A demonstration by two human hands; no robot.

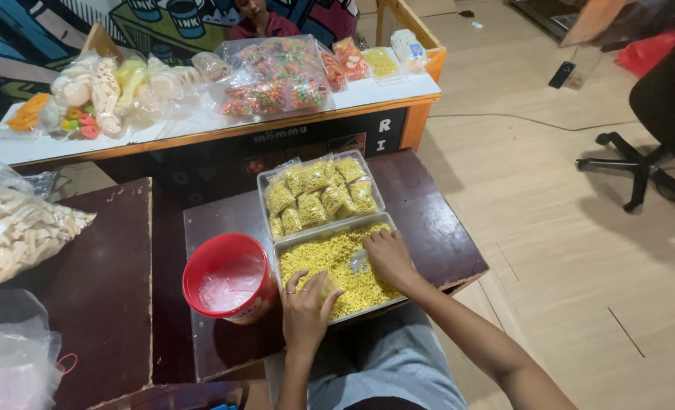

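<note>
A clear tray (292,247) full of loose yellow noodle-like snack sits on a dark low table right before me. My left hand (305,307) grips a small clear bag (327,287) at the tray's near left corner. My right hand (387,257) reaches into the snack and appears to hold a small clear scoop (358,261); its fingers are partly buried. Behind it stands a second clear tray (264,184) packed with several small filled bags of the yellow snack. A red tub (229,276) holding clear plastic bags stands left of the trays.
A white counter (383,89) behind carries many bagged snacks, and a person sits beyond it. A big bag of pale crackers (11,231) lies at left. An office chair (656,106) stands on the wooden floor at right.
</note>
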